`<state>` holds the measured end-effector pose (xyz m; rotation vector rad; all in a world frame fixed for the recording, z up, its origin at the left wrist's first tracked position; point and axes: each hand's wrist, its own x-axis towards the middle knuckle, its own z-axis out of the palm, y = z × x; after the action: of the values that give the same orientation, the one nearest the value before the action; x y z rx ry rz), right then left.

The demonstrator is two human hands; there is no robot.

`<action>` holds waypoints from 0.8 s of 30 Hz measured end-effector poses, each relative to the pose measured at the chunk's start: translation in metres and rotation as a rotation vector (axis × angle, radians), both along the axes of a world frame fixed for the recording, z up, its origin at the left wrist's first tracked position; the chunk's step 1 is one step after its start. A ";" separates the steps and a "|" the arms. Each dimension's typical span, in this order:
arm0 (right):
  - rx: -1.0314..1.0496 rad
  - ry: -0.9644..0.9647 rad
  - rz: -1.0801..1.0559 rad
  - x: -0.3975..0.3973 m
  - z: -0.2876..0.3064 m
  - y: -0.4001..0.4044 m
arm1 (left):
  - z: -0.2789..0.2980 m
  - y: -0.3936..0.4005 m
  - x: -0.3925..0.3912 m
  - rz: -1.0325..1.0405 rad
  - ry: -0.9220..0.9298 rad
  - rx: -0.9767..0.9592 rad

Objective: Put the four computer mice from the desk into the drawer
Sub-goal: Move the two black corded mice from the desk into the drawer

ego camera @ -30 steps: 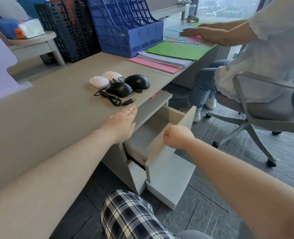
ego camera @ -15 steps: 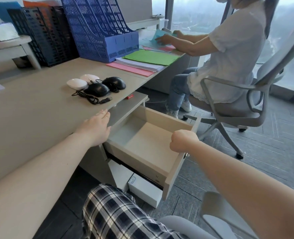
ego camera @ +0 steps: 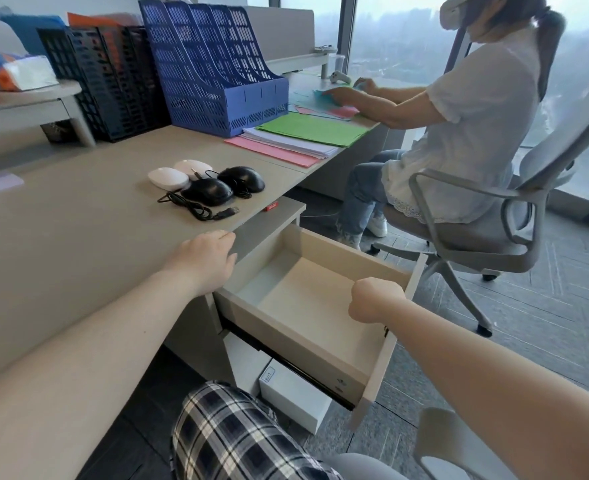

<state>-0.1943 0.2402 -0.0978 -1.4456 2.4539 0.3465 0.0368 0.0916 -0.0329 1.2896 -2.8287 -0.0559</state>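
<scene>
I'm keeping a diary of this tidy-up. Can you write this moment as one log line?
beige wooden drawer: open, empty | two white and two black computer mice: on desk | left hand: desk edge | right hand: on drawer front

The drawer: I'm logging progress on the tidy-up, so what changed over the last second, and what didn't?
The drawer slid out from barely open to wide open, pulled by the right hand, which is closed at its front edge throughout. It holds nothing yet. The left hand stayed flat at the desk edge, and the four mice remain grouped on the desk, untouched.
</scene>
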 end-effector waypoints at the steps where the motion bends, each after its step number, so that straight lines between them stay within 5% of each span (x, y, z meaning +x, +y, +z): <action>1: -0.006 -0.007 0.008 0.002 0.000 -0.005 | 0.001 -0.002 0.000 0.003 0.018 -0.008; 11: -0.123 -0.061 0.090 0.008 0.015 -0.077 | 0.015 -0.043 -0.006 0.155 0.207 -0.108; 19: -0.708 -0.190 0.087 0.026 0.058 -0.164 | 0.010 -0.096 -0.026 0.320 0.353 -0.012; 24: -0.747 -0.370 0.129 0.028 0.074 -0.227 | 0.001 -0.132 -0.047 0.407 0.399 0.078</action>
<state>-0.1663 0.0131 -0.0233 -1.7244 2.2658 -0.8310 -0.0099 -0.0408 -0.0322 1.6294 -2.2160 -0.3689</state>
